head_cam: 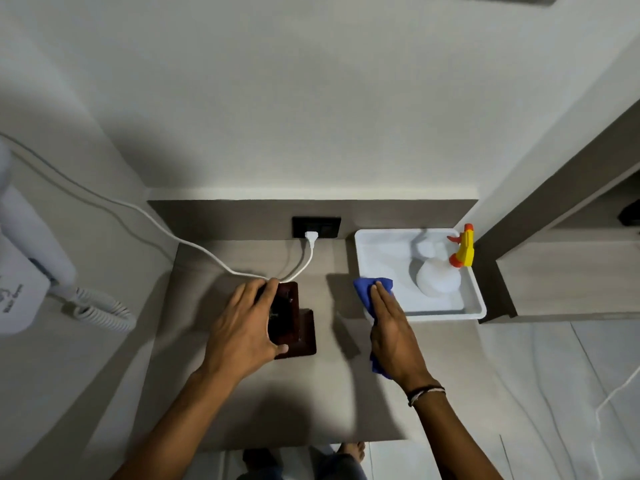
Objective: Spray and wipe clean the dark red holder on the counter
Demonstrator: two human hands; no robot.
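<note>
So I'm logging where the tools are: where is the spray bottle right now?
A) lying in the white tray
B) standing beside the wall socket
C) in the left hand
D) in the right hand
A: the spray bottle lies in the white tray, touched by neither hand.

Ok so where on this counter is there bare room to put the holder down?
Bare counter lies between the dark red holder and the white tray, and along the near edge below both hands. Behind the holder it is crowded: the white cable loops there.
</note>
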